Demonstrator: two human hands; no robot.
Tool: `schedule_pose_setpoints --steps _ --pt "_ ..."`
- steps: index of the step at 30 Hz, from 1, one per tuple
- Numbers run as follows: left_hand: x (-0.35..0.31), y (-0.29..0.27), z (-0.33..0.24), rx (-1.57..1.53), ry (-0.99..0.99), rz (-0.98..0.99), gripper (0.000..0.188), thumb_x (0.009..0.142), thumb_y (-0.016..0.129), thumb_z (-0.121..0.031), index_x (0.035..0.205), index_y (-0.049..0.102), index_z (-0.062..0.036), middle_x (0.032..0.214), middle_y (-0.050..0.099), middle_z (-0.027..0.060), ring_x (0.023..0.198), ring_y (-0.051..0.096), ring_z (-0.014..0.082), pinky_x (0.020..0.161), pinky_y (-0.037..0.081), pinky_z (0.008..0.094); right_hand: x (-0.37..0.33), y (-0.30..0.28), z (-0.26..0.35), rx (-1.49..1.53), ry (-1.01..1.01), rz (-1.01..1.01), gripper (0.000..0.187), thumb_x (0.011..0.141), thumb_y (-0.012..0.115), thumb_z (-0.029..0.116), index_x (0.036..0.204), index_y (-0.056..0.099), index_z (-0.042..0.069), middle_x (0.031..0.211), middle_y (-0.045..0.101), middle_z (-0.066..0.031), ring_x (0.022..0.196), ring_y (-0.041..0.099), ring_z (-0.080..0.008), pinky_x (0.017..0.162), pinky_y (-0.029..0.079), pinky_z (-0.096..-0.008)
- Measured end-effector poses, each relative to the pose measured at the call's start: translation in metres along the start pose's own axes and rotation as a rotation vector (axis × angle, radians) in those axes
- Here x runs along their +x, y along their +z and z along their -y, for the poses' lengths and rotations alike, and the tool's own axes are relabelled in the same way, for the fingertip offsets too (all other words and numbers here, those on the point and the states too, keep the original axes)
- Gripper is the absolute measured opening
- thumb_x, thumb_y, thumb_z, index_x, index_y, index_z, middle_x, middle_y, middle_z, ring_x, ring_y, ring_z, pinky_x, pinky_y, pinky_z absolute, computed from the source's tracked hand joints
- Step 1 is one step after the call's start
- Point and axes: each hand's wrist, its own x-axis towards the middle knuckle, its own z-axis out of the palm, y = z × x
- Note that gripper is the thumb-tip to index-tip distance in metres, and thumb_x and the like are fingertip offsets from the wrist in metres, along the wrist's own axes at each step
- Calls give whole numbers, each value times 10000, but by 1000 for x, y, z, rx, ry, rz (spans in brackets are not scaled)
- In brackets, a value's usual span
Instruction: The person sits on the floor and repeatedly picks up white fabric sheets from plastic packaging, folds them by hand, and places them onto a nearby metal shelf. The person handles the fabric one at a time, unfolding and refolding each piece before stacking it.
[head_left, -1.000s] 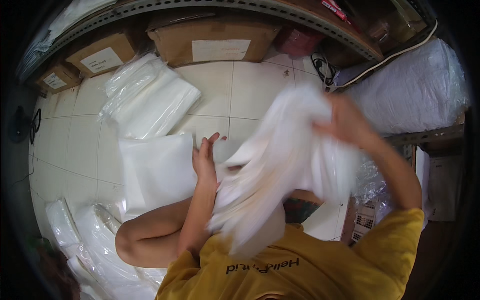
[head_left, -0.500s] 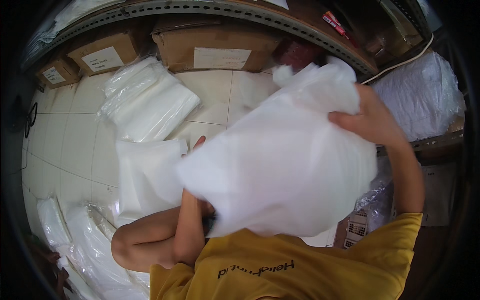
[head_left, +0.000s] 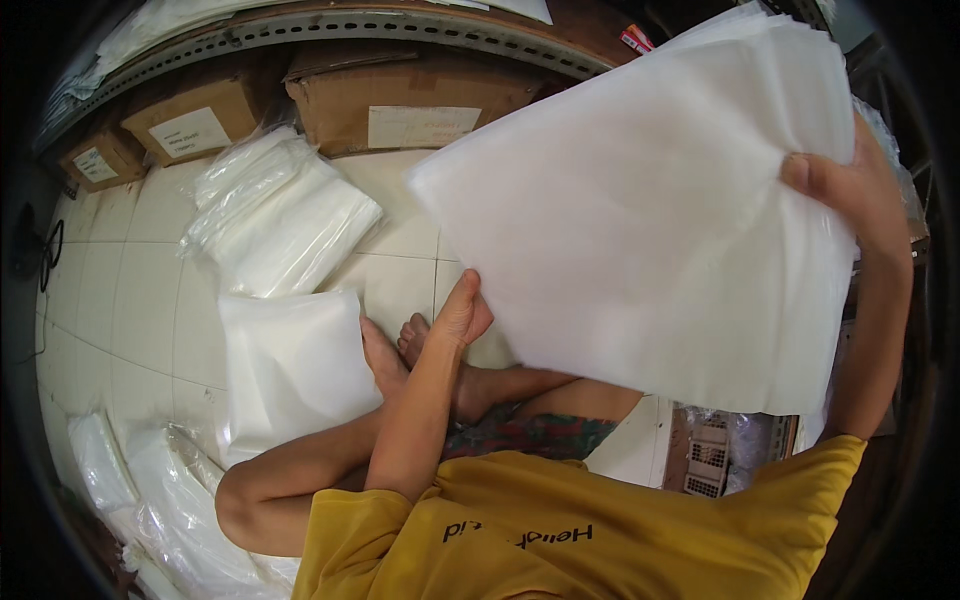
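A thick stack of thin white translucent sheets (head_left: 640, 230) is held up at a tilt in front of me. My right hand (head_left: 845, 185) grips its right edge, the thumb pressing on the near face and the fingers hidden behind. The sheets fan slightly apart at the upper right corner. My left hand (head_left: 463, 312) is at the lower left edge of the stack, thumb upward and fingers curled; whether anything is in them is hidden. Another smooth white stack (head_left: 295, 365) lies on the floor to the left, beside my foot.
Plastic-wrapped white packs (head_left: 290, 215) lie beyond on the tiled floor (head_left: 140, 290), with more wrapped packs (head_left: 185, 490) at lower left. Cardboard boxes (head_left: 410, 100) stand under a metal shelf (head_left: 330, 25). A plastic basket (head_left: 707, 455) is at my right side.
The stack has swung up and to the right and flattened out from a curled, blurred shape. My right hand moved right with it. My left hand, mostly covered before, now shows at its edge.
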Motion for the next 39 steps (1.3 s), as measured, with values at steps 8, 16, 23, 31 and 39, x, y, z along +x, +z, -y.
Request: schedule_pose_setpoints --steps 8,16,23,31,39 --pt "-31 -12 -45 79 -230 -197 685 833 748 -200 1366 408 61 1257 571 196 1125 591 299 960 503 432 37 74 -163 405 335 225 580 723 776 190 1220 577 -33 1085 665 -123 938 651 -198 866 514 -333" --pt "-7 -25 -103 293 -301 -366 617 845 730 -155 1310 429 116 1186 598 223 1011 647 326 895 546 414 44 185 -301 907 605 372 474 797 763 156 1197 591 -31 1091 668 -141 939 662 -220 831 557 -348" --pt "54 -117 -66 1288 -399 -563 536 808 691 -250 1201 573 95 1043 668 190 925 653 274 823 522 392 38 345 -406 804 840 398 732 786 799 252 1370 417 30 1204 607 -125 1082 591 -238 912 477 -412" --pt "51 -108 -74 878 -571 -618 659 814 706 -262 1271 468 148 1122 626 229 945 651 313 844 532 387 18 329 -428 824 858 318 424 805 769 289 1092 559 57 947 624 -61 849 579 -165 739 476 -344" --pt "46 -119 -67 913 -503 -618 582 844 684 -204 1245 485 168 1125 626 244 953 654 312 855 531 398 2 328 -451 505 626 102 241 819 723 205 906 601 15 772 596 -41 688 539 -131 619 443 -296"
